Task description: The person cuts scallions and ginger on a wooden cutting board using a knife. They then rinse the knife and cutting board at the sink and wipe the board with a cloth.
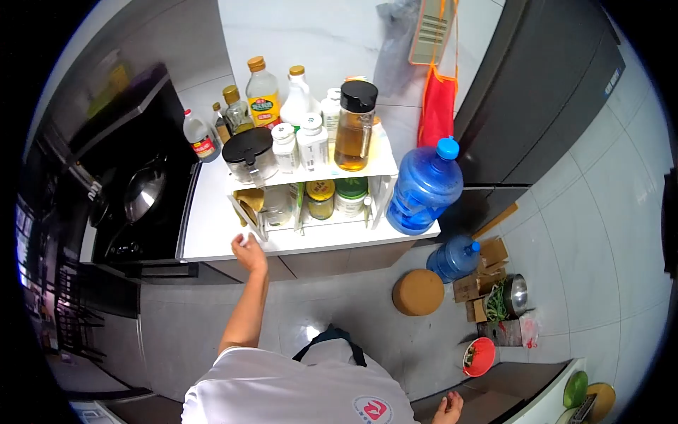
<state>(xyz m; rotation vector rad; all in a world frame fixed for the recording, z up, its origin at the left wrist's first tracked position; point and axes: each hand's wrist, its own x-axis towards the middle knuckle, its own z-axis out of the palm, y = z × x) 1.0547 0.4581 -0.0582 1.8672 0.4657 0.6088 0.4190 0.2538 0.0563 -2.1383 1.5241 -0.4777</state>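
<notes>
My left hand (250, 253) is at the counter's front edge, just below the left end of a white two-tier rack (385, 185). Its fingers are apart and nothing is in them. A gold-brown packet (248, 203) sits in the rack's lower left, near my fingertips. Beside it on the lower tier are a yellow-lidded jar (320, 200) and a green-lidded jar (351, 196). The upper tier holds a black-lidded glass pot (250, 153), white bottles (313, 143) and a pitcher of amber liquid (354, 131). My right hand (448, 408) hangs low at the bottom edge, fingers parted, holding nothing.
A stove with a wok (145, 193) is left of the counter (296, 245). A big blue water bottle (425, 186) stands at the counter's right end. On the floor are a second blue bottle (453, 258), a round brown stool (418, 292) and a red bin (480, 356).
</notes>
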